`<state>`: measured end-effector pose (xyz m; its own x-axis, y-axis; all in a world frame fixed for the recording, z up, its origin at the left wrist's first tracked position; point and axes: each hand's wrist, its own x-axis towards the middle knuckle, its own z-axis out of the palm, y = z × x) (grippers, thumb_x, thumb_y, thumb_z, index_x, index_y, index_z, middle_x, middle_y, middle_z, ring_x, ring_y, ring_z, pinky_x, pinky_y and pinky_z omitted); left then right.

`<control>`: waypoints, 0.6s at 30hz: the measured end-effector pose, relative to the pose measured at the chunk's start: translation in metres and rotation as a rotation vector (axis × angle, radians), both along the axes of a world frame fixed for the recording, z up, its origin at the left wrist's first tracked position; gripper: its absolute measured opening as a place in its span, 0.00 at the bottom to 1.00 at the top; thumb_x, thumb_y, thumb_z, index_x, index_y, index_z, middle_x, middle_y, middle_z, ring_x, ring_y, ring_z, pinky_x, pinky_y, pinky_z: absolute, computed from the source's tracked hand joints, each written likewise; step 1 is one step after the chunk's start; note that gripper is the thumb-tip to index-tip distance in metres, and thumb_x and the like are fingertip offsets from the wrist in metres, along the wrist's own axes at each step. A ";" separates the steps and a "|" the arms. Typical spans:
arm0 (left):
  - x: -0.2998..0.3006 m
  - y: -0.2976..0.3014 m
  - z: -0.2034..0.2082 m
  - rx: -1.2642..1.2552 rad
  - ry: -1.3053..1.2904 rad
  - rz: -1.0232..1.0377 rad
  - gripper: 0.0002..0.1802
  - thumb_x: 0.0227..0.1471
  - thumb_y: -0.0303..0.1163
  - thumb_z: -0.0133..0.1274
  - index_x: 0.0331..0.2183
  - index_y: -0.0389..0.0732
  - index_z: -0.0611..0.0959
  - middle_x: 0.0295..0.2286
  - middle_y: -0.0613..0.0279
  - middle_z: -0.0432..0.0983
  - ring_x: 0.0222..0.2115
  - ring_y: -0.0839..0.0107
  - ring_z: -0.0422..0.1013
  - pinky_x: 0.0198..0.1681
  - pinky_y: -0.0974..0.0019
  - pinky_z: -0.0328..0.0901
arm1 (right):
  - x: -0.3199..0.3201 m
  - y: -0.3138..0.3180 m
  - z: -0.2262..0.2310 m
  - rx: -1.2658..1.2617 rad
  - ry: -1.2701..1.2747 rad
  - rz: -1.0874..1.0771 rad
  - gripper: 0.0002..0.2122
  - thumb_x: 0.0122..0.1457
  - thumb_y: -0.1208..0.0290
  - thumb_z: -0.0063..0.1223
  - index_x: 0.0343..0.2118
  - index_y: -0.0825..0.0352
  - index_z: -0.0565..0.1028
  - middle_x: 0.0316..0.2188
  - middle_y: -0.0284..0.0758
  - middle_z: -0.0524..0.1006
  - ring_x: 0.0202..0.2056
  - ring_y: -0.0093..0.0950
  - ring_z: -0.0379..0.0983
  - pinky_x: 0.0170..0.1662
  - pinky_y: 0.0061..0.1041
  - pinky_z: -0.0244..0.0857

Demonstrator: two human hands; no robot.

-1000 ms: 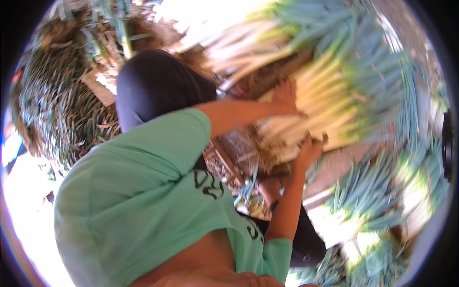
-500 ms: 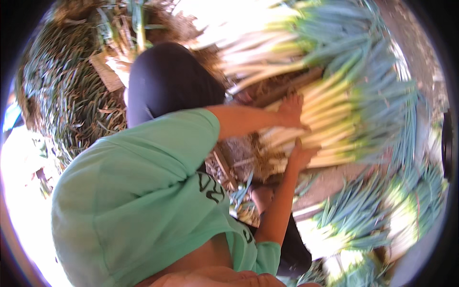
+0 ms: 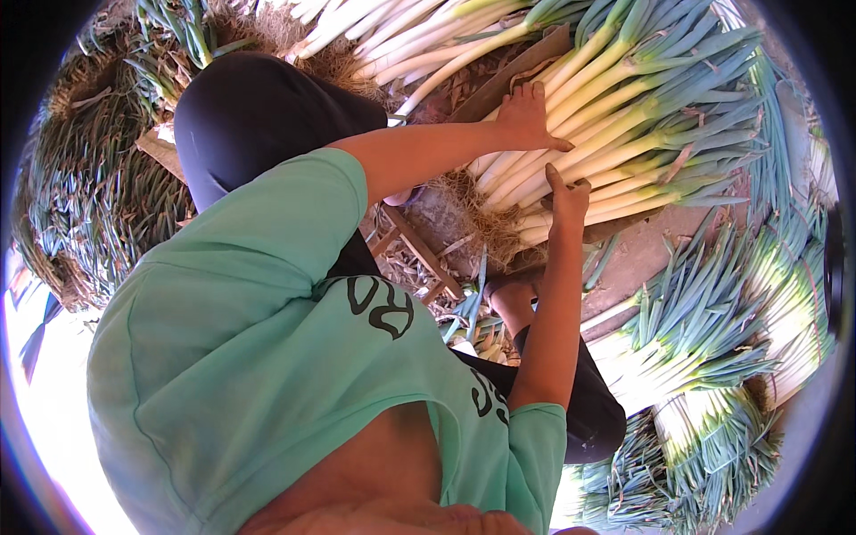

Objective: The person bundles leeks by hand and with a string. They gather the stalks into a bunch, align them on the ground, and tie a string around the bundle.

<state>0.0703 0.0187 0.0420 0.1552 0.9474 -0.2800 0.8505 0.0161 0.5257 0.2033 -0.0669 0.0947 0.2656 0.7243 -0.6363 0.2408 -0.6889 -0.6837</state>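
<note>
A broad layer of long green onions (image 3: 615, 134) lies before me, with white shafts, blue-green leaves toward the right and shaggy roots toward me. My left hand (image 3: 528, 120) rests on the shafts at the far side of the layer, fingers spread and thumb pointing toward my other hand. On the nearer side, my right hand (image 3: 569, 201) touches the shafts with its thumb raised and apart from the fingers. Its fingertips are partly bent and hard to make out. Between the two thumbs is a small gap. Neither hand grips a stalk that I can see.
More green onions (image 3: 401, 45) lie beyond my left hand. Stacked bundles (image 3: 704, 446) stand at the lower right, and a large leafy heap (image 3: 98, 178) at the left. A wooden frame piece (image 3: 419, 245) and root litter lie by my legs.
The view has shifted, so the hands and onions sit higher in the picture, and it is less blurred. Both hands stay on the shafts, still spread a short way apart.
</note>
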 end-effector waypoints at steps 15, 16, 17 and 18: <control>0.003 0.004 0.006 -0.049 0.068 -0.013 0.71 0.25 0.76 0.53 0.53 0.25 0.51 0.50 0.41 0.55 0.51 0.52 0.55 0.53 0.51 0.53 | 0.022 0.004 -0.001 -0.066 0.193 -0.228 0.21 0.53 0.62 0.55 0.41 0.74 0.65 0.30 0.42 0.72 0.23 0.33 0.73 0.25 0.29 0.70; 0.005 0.002 0.009 -0.041 0.064 -0.011 0.70 0.25 0.75 0.54 0.53 0.25 0.52 0.49 0.41 0.55 0.51 0.51 0.55 0.52 0.51 0.54 | 0.021 0.001 -0.006 -0.015 0.189 -0.249 0.19 0.54 0.63 0.54 0.40 0.74 0.65 0.28 0.41 0.72 0.21 0.31 0.73 0.23 0.28 0.70; 0.007 -0.002 0.011 -0.033 0.061 -0.008 0.70 0.24 0.75 0.54 0.52 0.25 0.53 0.48 0.41 0.56 0.51 0.50 0.55 0.52 0.50 0.55 | 0.021 -0.002 -0.009 0.037 0.185 -0.269 0.18 0.55 0.63 0.53 0.40 0.74 0.66 0.27 0.40 0.72 0.19 0.30 0.73 0.20 0.26 0.70; 0.006 -0.003 0.009 -0.025 0.066 0.003 0.69 0.24 0.74 0.55 0.52 0.25 0.54 0.47 0.41 0.57 0.51 0.49 0.55 0.51 0.50 0.56 | 0.020 -0.003 -0.011 0.018 0.189 -0.265 0.17 0.55 0.64 0.52 0.39 0.74 0.66 0.26 0.40 0.72 0.18 0.30 0.72 0.20 0.27 0.70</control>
